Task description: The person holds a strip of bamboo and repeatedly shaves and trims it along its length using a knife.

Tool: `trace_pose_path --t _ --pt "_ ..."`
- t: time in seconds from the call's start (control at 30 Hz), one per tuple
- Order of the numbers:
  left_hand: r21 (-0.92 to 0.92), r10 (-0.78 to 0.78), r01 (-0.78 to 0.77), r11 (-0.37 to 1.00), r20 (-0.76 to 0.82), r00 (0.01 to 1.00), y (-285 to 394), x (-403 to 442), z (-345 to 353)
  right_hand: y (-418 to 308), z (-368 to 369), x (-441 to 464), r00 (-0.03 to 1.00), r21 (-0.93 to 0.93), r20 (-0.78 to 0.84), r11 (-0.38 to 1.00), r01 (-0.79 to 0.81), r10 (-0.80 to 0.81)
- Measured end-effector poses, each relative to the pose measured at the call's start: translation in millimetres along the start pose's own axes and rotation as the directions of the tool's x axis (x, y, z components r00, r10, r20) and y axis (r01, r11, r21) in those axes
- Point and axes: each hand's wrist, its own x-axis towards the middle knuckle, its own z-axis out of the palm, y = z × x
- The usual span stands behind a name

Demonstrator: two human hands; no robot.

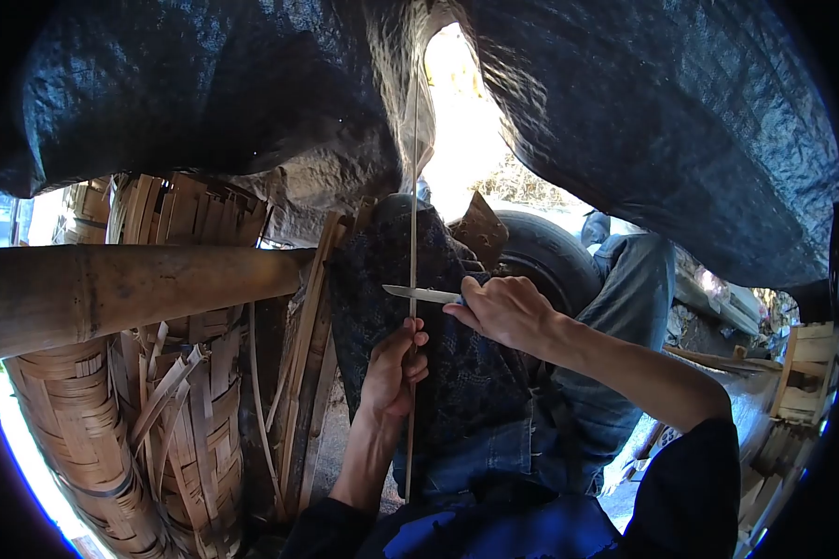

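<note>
A long thin strip, apparently bamboo (414, 186), runs nearly upright through the middle of the head view, over my cloth-covered leg. My left hand (393, 368) is closed around its lower part, with the fingers wrapped about it. In my right hand (510, 312) is a knife (421, 294), gripped by its handle, which the fingers mostly hide. The blade points left and crosses the strip just above my left hand. Whether the edge bites into the strip I cannot tell. A dark patterned cloth (373, 270) lies over my leg beneath both hands.
A thick bamboo pole (140, 289) juts in from the left. Below it stand woven bamboo baskets (75, 410) and split bamboo slats (308, 373). Dark tarpaulin (653, 121) hangs overhead. A tyre (550, 256) lies beyond my knees, and another woven piece (806, 363) stands at right.
</note>
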Motion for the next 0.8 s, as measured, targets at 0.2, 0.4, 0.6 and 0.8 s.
trace_pose_path --t 0.2,0.4,0.6,0.8 --pt "-0.006 -0.002 0.002 1.0 -0.075 0.997 4 -2 4 -4 6 2 0.998 0.011 -0.056 1.0 0.003 -0.002" --pt "-0.006 -0.031 0.031 1.0 -0.071 0.997 7 -4 12 2 9 -18 0.853 0.139 -0.507 0.966 0.217 -0.119" --pt "0.031 -0.026 0.028 0.999 -0.052 0.998 6 -5 14 7 -13 -19 0.987 0.434 0.161 0.897 -0.086 0.017" --pt "0.055 -0.015 0.019 0.998 -0.084 0.996 3 -4 12 -3 3 -18 0.997 0.159 -0.053 0.986 -0.041 0.05"
